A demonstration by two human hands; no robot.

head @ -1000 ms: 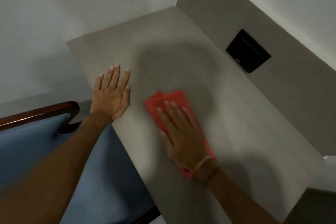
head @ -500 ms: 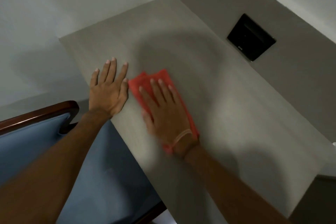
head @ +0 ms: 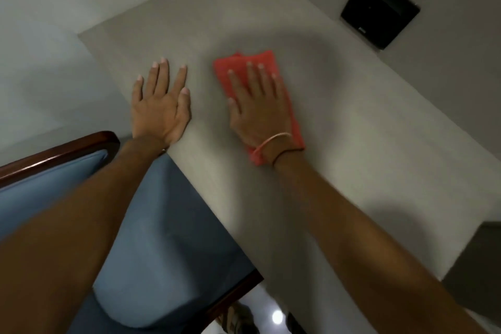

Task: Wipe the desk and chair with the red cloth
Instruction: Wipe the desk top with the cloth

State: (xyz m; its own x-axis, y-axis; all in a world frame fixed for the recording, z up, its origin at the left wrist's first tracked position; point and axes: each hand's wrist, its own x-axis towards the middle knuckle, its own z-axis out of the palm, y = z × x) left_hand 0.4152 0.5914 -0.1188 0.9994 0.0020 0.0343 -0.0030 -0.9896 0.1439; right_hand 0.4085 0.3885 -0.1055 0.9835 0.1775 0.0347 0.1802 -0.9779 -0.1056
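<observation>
Both arms outstretched — left hand (head: 160, 108) and right hand (head: 260, 111) flat, fingers spread.

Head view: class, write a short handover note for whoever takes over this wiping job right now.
Left hand: flat, open, empty, near the desk's front edge.
Right hand: open palm pressing the red cloth flat on the desk, not gripping it.
Chair: tucked under the desk, below the left arm.
Done: cannot tell how much desk is wiped.
Left: finish the desk, then wipe the chair.

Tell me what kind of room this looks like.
Probably a bedroom or hotel-style room: a plain built-in desk set into a wall corner, a black wall panel above it, and a blue upholstered chair with dark wood trim.
</observation>
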